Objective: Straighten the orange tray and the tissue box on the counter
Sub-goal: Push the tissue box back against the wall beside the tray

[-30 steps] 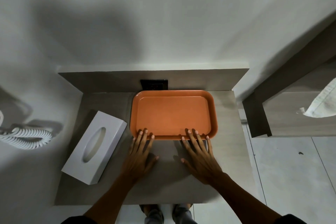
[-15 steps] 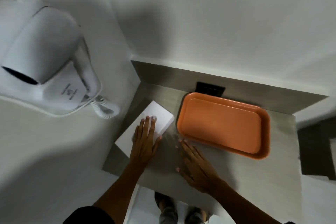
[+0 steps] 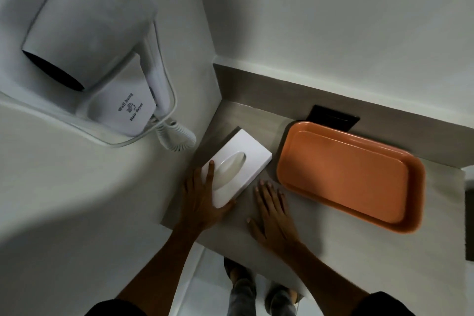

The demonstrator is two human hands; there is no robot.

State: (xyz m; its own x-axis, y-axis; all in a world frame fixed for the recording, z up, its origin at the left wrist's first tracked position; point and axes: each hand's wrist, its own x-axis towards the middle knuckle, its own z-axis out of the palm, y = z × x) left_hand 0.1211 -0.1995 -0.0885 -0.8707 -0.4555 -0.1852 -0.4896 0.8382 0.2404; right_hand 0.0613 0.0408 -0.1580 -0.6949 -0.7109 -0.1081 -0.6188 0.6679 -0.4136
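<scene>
The white tissue box (image 3: pixel 247 159) lies on the grey counter (image 3: pixel 333 244) near the left wall, its oval slot facing up. My left hand (image 3: pixel 202 200) grips the box's near left corner, fingers along its left side and thumb under its near end. My right hand (image 3: pixel 273 210) rests flat on the counter, fingers spread, between the box and the orange tray (image 3: pixel 343 177). The empty tray sits to the right, its far edge along the back ledge.
A white wall-hung hair dryer (image 3: pixel 89 41) with a coiled cord (image 3: pixel 177 138) hangs on the left wall just above the counter's left end. A black socket plate (image 3: pixel 333 118) sits behind the tray. The counter's near edge drops to the floor, where my feet show.
Both hands left the tray's near edge. My left hand went to the tissue box and now grips its near corner; the box has turned. My view swung left.
</scene>
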